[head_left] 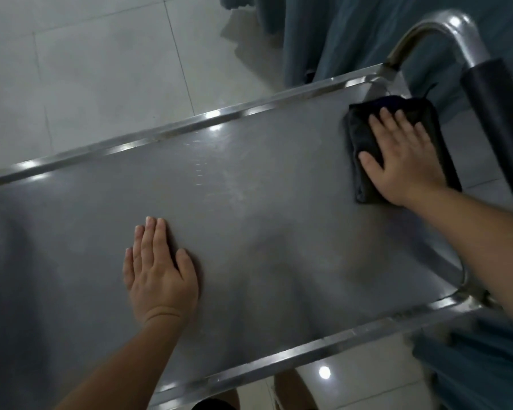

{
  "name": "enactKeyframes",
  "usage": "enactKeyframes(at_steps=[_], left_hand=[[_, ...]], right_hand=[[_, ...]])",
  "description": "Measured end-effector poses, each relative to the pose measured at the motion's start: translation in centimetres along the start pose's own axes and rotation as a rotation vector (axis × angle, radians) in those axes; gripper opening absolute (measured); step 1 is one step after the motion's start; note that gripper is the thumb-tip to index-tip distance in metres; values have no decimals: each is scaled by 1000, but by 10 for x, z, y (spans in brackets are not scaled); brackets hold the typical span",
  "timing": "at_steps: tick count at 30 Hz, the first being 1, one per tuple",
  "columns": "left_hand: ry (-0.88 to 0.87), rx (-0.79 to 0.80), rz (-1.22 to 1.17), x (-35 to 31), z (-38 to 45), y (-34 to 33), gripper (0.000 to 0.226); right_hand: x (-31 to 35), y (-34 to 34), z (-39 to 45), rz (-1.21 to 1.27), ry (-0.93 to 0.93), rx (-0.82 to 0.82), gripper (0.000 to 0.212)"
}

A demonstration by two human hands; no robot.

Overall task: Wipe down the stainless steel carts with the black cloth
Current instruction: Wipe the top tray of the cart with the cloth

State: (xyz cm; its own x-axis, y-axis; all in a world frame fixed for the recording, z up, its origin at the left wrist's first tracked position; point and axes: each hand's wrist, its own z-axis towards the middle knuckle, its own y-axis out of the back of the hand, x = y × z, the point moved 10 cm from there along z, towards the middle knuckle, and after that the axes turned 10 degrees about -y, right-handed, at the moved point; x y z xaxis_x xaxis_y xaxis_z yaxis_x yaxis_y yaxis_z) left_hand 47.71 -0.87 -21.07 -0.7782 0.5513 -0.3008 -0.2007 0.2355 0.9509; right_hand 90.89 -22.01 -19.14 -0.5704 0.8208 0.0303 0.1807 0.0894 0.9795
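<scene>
— What colours are shown on the cart (249,208)?
— A dull silver-grey top is seen, streaked with faint pale smears, and its raised rim is brighter silver, dotted with white glints of reflected light.
— And the cloth (365,137)?
— It is black, plain and unpatterned, with a hint of dark blue at its far edge.
— What else is coloured?
— The handle (427,34) is polished silver, and a black sleeve (498,125) is fitted over part of it. Pale grey-white floor tiles (101,69) are crossed by thin darker grout lines. Muted blue-green fabric (353,34) is seen beyond the cart.
</scene>
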Motion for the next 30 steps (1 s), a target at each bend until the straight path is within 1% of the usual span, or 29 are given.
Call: enactKeyframes(at_steps=[4, 7, 9, 12, 14, 16, 18, 21, 25, 28, 30], left_hand=[[-6, -17, 0, -3, 0, 2, 71], [-14, -22, 6, -3, 0, 2, 71], [-12, -19, 8, -3, 0, 1, 71], [-11, -16, 6, -4, -1, 1, 72], [-15, -18, 11, -4, -2, 2, 72], [-27, -13, 25, -6, -2, 2, 73], [-33, -13, 33, -6, -2, 2, 74], [-41, -14, 44, -8, -2, 2, 75], [-45, -1, 53, -8, -1, 2, 74], [-42, 3, 59, -7, 0, 0, 73], [-39, 0, 63, -6, 1, 0, 73]], right_hand=[[-38, -20, -90, 21, -30, -16, 73], [-71, -42, -165, 16, -96, 35, 74], [-85, -55, -207, 7, -102, 73, 76], [-92, -69, -248, -22, -71, 117, 75], [-92, -70, -252, -54, -50, 124, 75], [-83, -68, -242, -91, 17, 133, 76], [-63, -63, -217, -125, 131, 133, 77], [-21, -45, -149, -131, 224, 85, 76], [38, -20, -36, -113, 214, 37, 78], [67, -6, 41, -87, 123, 22, 80], [82, 3, 77, -58, 64, 2, 81]])
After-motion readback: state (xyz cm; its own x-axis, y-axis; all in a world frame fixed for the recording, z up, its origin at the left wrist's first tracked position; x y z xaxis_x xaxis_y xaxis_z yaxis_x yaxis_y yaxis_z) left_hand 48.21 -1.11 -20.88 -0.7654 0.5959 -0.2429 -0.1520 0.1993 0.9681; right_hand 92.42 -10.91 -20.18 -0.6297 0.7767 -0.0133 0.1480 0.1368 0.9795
